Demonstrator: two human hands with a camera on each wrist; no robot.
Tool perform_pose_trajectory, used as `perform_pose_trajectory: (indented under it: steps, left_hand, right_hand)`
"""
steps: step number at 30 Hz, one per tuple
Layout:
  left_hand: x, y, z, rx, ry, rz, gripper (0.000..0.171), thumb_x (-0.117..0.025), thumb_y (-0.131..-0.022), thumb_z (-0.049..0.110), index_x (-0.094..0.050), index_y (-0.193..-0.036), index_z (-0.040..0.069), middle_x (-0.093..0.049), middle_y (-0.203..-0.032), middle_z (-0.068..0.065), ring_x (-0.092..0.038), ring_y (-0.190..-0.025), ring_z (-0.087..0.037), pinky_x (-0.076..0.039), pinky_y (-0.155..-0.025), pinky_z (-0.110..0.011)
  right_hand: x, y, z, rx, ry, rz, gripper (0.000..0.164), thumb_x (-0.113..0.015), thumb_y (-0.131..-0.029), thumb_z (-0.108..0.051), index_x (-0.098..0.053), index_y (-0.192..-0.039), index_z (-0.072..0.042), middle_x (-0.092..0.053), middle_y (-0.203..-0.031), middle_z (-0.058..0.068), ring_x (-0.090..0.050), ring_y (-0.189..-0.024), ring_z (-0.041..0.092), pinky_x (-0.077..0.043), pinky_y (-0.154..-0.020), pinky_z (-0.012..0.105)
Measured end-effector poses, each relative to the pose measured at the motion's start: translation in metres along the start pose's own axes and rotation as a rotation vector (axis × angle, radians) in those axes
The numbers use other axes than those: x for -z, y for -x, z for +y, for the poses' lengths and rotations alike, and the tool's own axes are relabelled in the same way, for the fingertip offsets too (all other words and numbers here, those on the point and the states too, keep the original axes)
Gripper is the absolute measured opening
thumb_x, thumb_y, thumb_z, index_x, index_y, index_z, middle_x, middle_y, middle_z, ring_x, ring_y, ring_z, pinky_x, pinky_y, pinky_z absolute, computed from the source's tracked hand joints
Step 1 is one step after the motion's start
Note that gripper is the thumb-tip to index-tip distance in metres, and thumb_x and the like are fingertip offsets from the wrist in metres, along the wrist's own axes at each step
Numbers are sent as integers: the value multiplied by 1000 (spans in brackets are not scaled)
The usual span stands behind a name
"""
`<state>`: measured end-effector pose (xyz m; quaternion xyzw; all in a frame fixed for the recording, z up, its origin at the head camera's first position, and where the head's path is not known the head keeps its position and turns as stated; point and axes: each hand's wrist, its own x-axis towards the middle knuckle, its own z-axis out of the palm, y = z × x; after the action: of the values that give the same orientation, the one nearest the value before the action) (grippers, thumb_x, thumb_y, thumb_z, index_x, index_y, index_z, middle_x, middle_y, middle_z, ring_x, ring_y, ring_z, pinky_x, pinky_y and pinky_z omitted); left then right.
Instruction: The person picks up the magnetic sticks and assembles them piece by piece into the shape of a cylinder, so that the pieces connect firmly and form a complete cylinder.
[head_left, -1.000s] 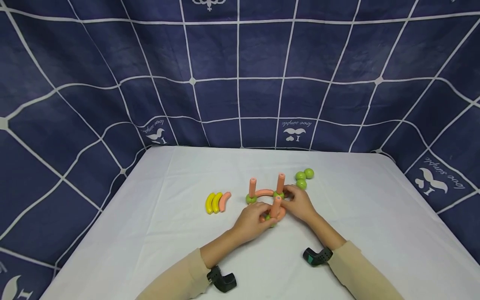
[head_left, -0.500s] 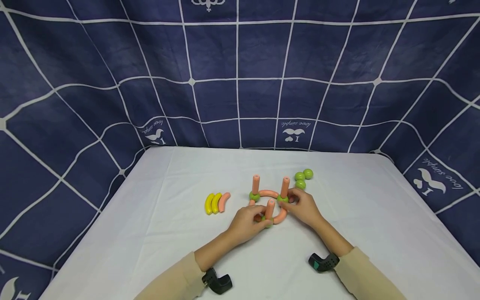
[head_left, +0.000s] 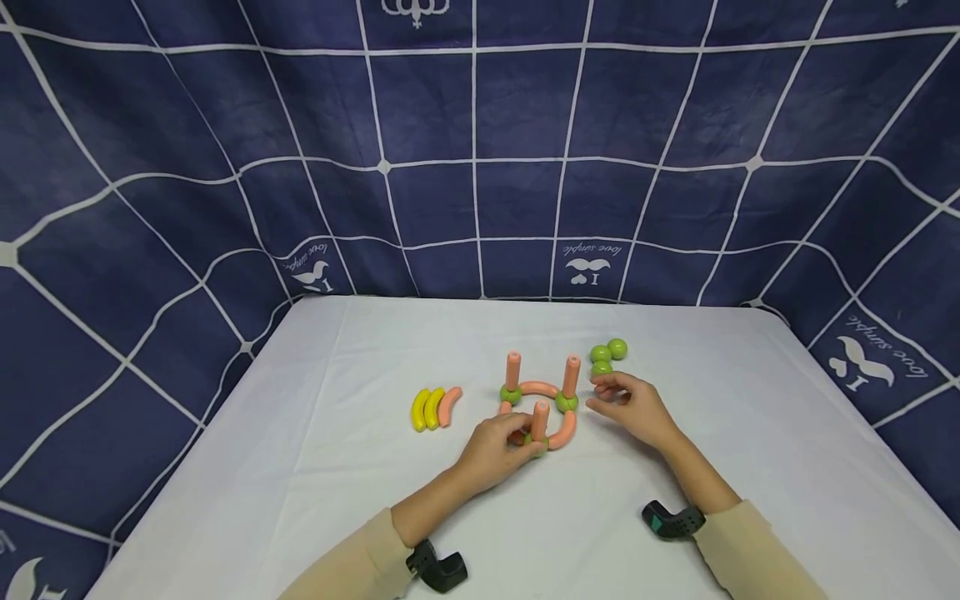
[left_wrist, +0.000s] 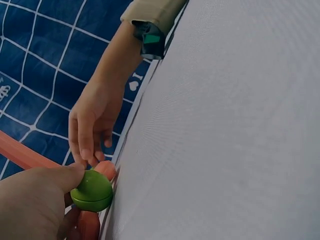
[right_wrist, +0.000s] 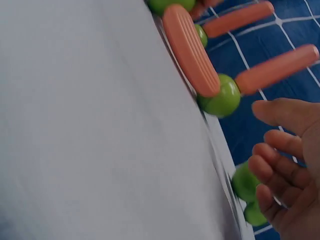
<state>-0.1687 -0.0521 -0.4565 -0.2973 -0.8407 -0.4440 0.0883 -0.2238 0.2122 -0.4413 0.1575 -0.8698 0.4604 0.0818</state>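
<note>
A ring of curved salmon-pink pieces [head_left: 564, 431] joined by green balls lies on the white-covered table. Straight pink sticks stand upright from three of the balls, one being the near stick [head_left: 540, 421]. My left hand [head_left: 491, 452] holds the near green ball [left_wrist: 92, 191], with its thumb against the ball in the left wrist view. To the right of the ring, my right hand [head_left: 633, 410] hangs with loosely bent fingers and nothing in them. It is apart from the right-hand ball [right_wrist: 222, 96] of the ring. The left hand hides part of the ring's left side.
Three loose green balls [head_left: 601, 355] lie beyond the right hand. To the left of the ring are two yellow curved pieces [head_left: 427, 410] and one loose pink curved piece [head_left: 449, 407]. A dark blue checked curtain [head_left: 480, 200] rises behind the table.
My right hand has let go at the right-hand ball and drawn away to the right. Earlier, the ring shifted slightly; my left hand still holds its near ball.
</note>
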Motion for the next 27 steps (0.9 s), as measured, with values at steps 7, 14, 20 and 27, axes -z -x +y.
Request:
perform_pose_trajectory:
  steps: [7,14,20,27]
  left_hand:
    - [1,1,-1,-14,5,-11,20,-74,-88,21,-69,-104,10,-66,-88,3,-58,-78,-11,-49,-72,-24]
    - [-2,2,-7,-112,-9,23,22,-75,-87,21,-68,-104,9,-65,-87,3,-57,-76,-7,-48,-69,-22]
    - [-2,2,-4,-56,10,-7,20,-74,-87,21,-68,-103,11,-64,-87,3,-57,-77,-9,-48,-71,-23]
    - [0,1,-3,7,11,-44,22,-74,-87,20,-68,-107,11,-65,-90,4,-57,-80,-10,-48,-74,-22]
  right_hand:
    - [7,-9,11,-137,5,214,33,-76,-85,-16,-64,-108,5,-64,-93,14,-55,-81,11,-43,-68,15]
    - [2,-16,20,-300,23,214,53,-74,-87,-32,-57,-121,5,-59,-104,16,-55,-88,19,-43,-68,17]
    - [-5,-22,24,-294,102,199,55,-75,-85,-35,-61,-117,8,-60,-101,17,-55,-89,25,-44,-75,29]
    - [-12,-25,24,-271,190,202,52,-75,-85,-34,-64,-111,9,-59,-96,16,-52,-86,28,-41,-74,36]
